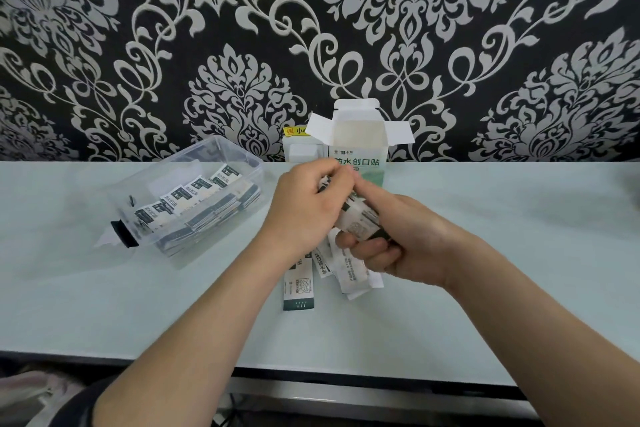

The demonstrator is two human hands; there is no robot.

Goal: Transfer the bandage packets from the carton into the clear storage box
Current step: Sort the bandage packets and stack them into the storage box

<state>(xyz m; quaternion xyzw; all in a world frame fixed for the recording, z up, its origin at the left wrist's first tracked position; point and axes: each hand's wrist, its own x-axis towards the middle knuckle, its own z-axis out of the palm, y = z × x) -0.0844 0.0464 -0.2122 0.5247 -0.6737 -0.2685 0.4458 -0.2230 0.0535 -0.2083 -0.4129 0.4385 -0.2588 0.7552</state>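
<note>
Black wallpaper (138, 45) with pale grey scrollwork backs a smooth, pale table (485, 253). Near the middle of the table, the right hand (398, 236) curls its fingers round a bundle of packets (358, 225), thumb lying along the top, which holds the stack square instead of letting it fan out. The left hand (304, 208) meets it from the other side, fingertips pinching the upper end of the bundle, probably to straighten it or peel a few off before carrying them over. The packets are thin, flat paper strips, white with a dark green band at one end and printed text. They look likely to slide on each other, which would explain the two-handed hold. Under the hands, toward the near edge, loose packets (299, 288) lie overlapping and askew on the table. Behind the hands, at the far edge against the wall, the carton (360, 149) stands upright, white and green card with its top flaps spread open. Whether anything is left inside cannot be seen. A white block (301, 149) with a yellow label stands just beside it. Toward the far left of the table sits the storage box (242, 156), clear hard plastic with rounded corners and a black latch (124, 234) on its near end. Rows of packets (194, 191) lie inside, so the job seems partway through
</note>
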